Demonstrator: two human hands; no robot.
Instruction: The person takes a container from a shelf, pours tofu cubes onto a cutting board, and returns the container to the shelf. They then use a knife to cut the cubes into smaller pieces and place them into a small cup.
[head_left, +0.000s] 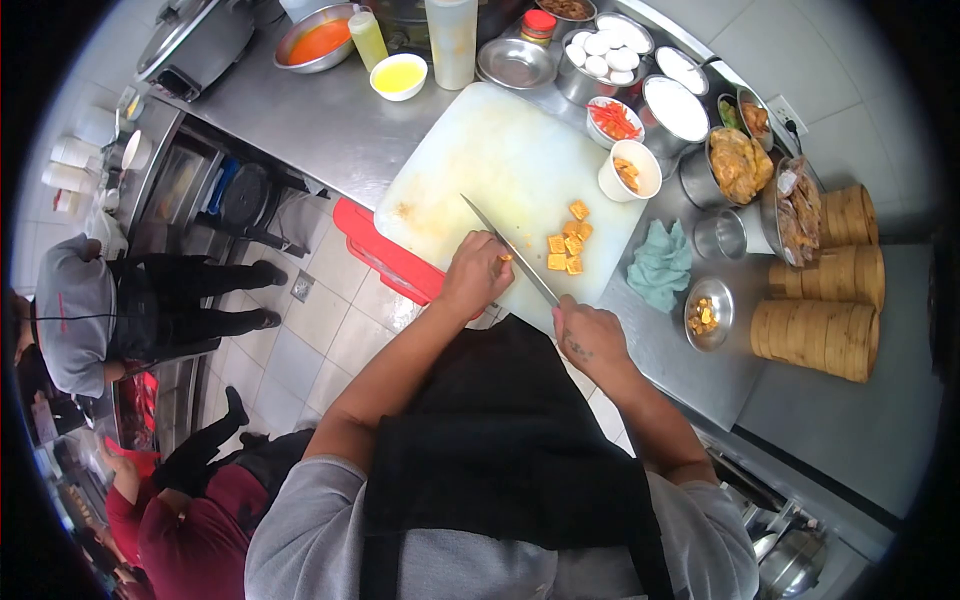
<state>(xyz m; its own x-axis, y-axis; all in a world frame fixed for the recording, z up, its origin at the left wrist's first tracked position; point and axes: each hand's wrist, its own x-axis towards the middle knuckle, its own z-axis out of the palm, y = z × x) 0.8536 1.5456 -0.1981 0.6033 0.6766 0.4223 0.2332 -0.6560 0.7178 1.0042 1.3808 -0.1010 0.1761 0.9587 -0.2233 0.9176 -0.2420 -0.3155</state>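
Observation:
My right hand (590, 338) is wrapped round the handle of a kitchen knife (525, 265), whose long blade lies slantwise over the white cutting board (470, 150). My left hand (474, 272) is beside the blade, its fingers curled together. A small orange-brown food piece (506, 257) shows at those fingertips, mostly covered by them. To the right of the blade, several orange-brown cubes (566, 242), resembling fried tofu, sit in a loose group on the board.
Past the board stand a white cup (630, 172), a bowl of red strips (614, 121), a pot of eggs (603, 60) and a yellow-filled bowl (398, 77). At right are a teal cloth (658, 265), a metal bowl (709, 313) and bamboo steamers (815, 335). Two people are at left.

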